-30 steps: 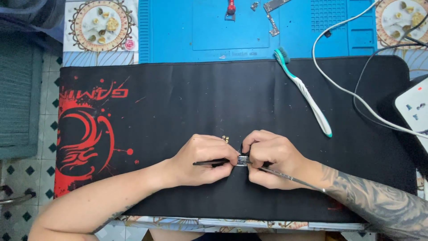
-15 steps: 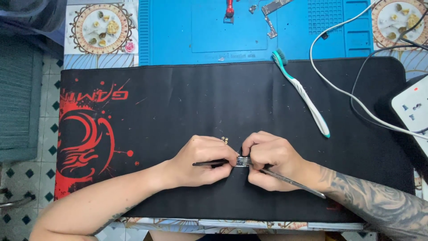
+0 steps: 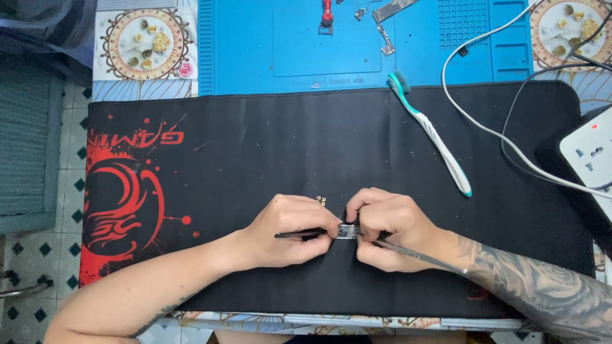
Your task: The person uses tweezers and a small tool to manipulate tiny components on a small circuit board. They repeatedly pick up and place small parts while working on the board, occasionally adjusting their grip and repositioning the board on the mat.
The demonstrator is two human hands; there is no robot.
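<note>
Between your two hands sits a small metal part, pinched from both sides just above the black desk mat, near its front edge. Your left hand is closed on the part's left end, with a thin dark tool lying under its fingers. Your right hand is closed on the right end, and a slim metal-handled tool runs back from it along your forearm. Since a second ago nothing in the grip has changed: both hands and the part lie where they lay, so the work reads as steady fine handling. A tiny brass piece rests just beyond your left knuckles. Farther out lie a toothbrush, a white cable, and the blue work mat with loose phone parts
</note>
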